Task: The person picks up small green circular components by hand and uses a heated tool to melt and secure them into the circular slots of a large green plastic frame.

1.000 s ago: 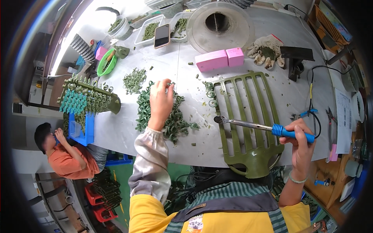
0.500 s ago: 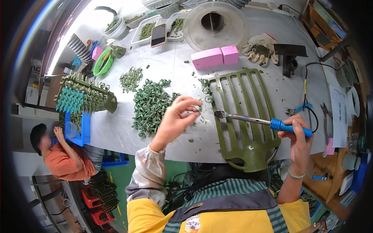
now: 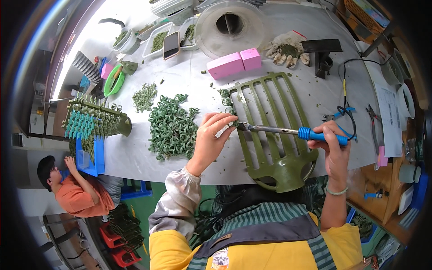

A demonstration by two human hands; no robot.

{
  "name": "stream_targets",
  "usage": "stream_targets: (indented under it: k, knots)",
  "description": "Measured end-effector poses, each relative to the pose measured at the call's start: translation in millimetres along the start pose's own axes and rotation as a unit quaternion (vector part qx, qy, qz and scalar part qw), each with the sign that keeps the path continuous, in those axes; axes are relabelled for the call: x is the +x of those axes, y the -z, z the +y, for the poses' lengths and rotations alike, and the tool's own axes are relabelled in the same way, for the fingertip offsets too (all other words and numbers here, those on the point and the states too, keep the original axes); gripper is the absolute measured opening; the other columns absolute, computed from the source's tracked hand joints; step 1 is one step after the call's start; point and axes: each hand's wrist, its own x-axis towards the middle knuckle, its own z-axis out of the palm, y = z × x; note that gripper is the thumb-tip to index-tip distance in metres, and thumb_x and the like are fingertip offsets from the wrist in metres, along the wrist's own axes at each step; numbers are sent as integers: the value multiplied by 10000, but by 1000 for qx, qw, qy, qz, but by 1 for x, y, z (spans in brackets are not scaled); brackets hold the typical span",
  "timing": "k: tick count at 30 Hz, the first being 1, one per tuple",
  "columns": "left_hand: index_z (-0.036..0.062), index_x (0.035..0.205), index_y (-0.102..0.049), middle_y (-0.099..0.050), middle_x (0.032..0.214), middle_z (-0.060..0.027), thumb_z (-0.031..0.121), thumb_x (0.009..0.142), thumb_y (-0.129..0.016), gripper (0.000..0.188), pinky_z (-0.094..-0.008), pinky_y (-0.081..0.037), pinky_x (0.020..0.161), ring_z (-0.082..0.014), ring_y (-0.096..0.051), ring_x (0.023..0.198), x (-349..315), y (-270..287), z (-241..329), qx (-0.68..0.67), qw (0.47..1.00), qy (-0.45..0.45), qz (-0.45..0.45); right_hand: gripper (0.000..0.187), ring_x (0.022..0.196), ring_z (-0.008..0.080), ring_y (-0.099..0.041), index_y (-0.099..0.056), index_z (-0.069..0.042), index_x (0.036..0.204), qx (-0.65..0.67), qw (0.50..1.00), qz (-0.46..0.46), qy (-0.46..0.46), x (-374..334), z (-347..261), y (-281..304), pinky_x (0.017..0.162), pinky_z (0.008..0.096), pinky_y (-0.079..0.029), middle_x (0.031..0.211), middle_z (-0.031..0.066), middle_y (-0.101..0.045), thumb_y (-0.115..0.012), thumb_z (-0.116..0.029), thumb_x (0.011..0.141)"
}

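Note:
My left hand pinches a small dark green ring between thumb and fingertips, beside the left edge of an olive green slatted frame. My right hand is closed round the blue handle of a soldering iron. The iron's metal shaft lies across above the frame's bars, its tip at the ring; whether they touch is hard to tell. A few green rings sit on the frame's far left corner. Left of my left hand spreads a heap of dark green rings.
Pink blocks, a stained glove and a black stand lie beyond the frame. Pliers and a cable are at right. At left stand a ring-covered rack and a blue bin; a person in orange sits there.
My left hand has moved right with the small ring, and the soldering iron has shifted left, so ring and tip now meet or nearly meet. The whole view has shifted slightly.

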Motion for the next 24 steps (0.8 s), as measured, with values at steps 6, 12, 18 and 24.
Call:
stream_targets:
  k: [6,12,18,24]
  knots:
    - [106,1100,-728,-710,1095,-49,33,772,-762,337,-370,-487,878,-275,-587,979,3,-6,-4,129,990,-53,1,247,708,194,-703,-656,86,898,24,1000,-7,-7,8,14,-5,662,293,-620,898,87,-621,-558,-128,973]
    - [112,1097,-730,-711,1099,-36,39,764,-765,343,-367,-479,887,-269,-581,969,3,-4,-3,144,988,-56,1,227,678,189,-689,-657,88,873,-2,1000,-11,7,5,-5,-3,637,287,-616,888,84,-610,-568,-105,955]
    - [71,1084,-709,-697,1026,-60,51,803,-740,284,-356,-497,848,-266,-592,939,12,4,4,103,992,-68,-3,221,627,179,-668,-653,81,844,-26,1000,6,6,0,-19,6,551,273,-598,860,83,-597,-572,-103,937]
    - [36,892,-624,-615,901,-109,272,920,-686,245,-408,-449,791,-301,-539,887,22,56,-74,350,921,119,126,218,626,188,-668,-650,73,838,-19,1000,-11,13,-5,-23,6,537,275,-597,870,91,-600,-562,-99,937]
